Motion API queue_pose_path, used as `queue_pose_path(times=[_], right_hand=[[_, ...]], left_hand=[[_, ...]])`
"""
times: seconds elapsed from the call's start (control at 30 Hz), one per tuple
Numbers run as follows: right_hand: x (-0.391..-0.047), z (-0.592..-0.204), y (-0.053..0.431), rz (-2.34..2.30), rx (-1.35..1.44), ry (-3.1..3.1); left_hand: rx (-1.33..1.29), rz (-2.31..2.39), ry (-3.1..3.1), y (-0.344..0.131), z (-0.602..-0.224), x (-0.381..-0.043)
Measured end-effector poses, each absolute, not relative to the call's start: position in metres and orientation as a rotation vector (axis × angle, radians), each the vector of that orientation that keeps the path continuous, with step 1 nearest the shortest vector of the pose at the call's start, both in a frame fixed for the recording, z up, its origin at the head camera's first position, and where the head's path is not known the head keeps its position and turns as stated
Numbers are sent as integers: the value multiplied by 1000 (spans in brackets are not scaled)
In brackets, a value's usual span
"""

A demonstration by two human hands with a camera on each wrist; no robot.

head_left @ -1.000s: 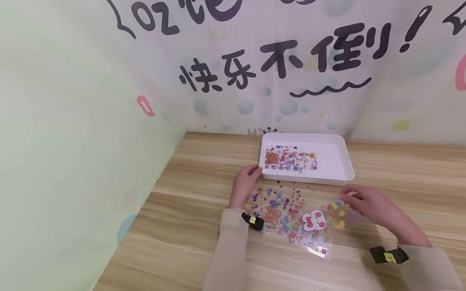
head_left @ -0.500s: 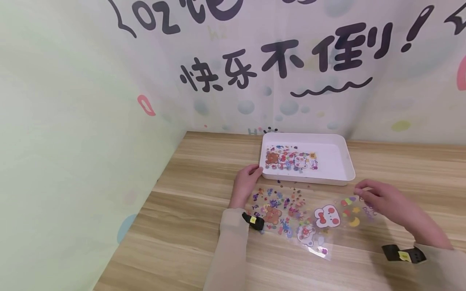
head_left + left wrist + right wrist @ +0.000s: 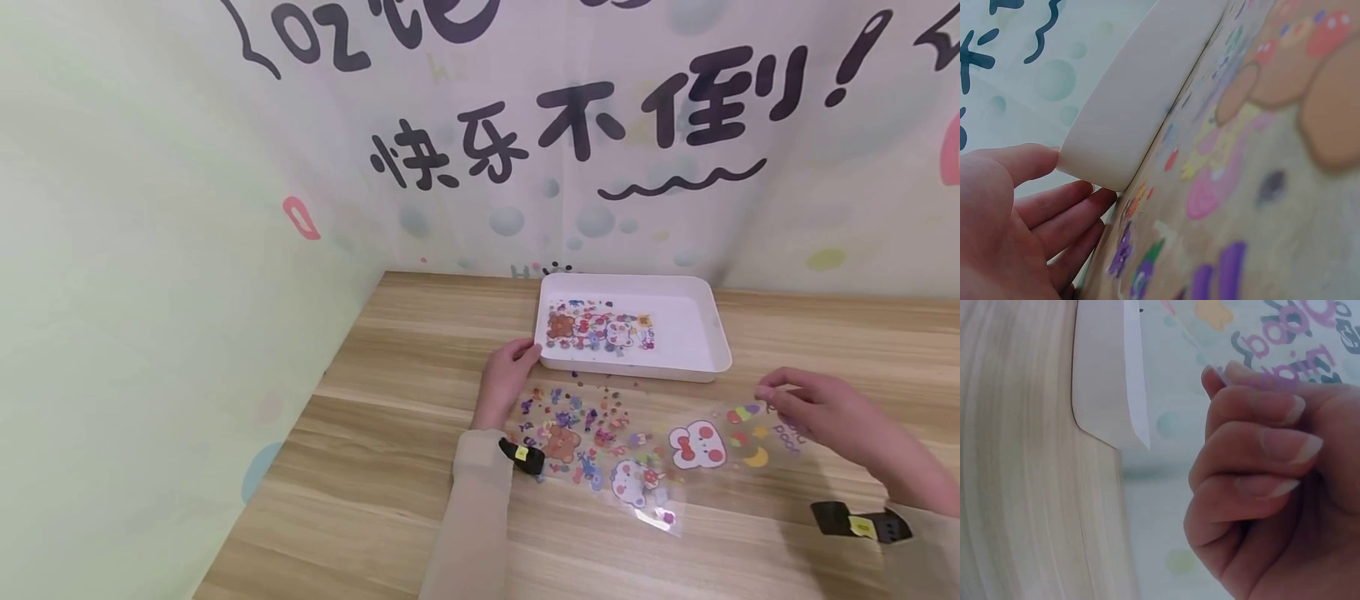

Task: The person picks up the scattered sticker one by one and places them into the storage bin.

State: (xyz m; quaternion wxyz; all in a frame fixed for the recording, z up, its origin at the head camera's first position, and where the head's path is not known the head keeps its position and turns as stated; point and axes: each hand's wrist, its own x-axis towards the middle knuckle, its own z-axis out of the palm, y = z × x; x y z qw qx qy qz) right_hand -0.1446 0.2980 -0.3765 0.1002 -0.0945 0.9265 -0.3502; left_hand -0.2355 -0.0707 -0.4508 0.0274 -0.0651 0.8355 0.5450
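In the head view a clear sticker sheet, printed with cartoon bears, a moon and lettering, is lifted at its right end. My right hand pinches that edge between thumb and forefinger; the right wrist view shows the other fingers curled. The sheet's left part, with a brown bear and several small colourful figures, lies flat on the table; whether it is one layer or two I cannot tell. My left hand holds the front left corner of a white tray, thumb at the rim and fingers near the base.
Inside the tray, on its left side, lies another clear sticker sheet with bears. Wood-grain table runs under everything. A printed cloth wall stands right behind the tray, and a pale green wall closes the left side.
My right hand has moved to the right, drawing the lifted end of the sticker sheet with it, so the printed white bear shifts right. My left hand and the tray stay put.
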Motion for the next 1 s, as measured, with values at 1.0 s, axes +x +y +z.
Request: queue_pose_path(times=[1.0], right_hand=[[-141,-373,316,-1019,-157,2765]], left_hand=[[-200,1666,2586,-70,-452,-236]])
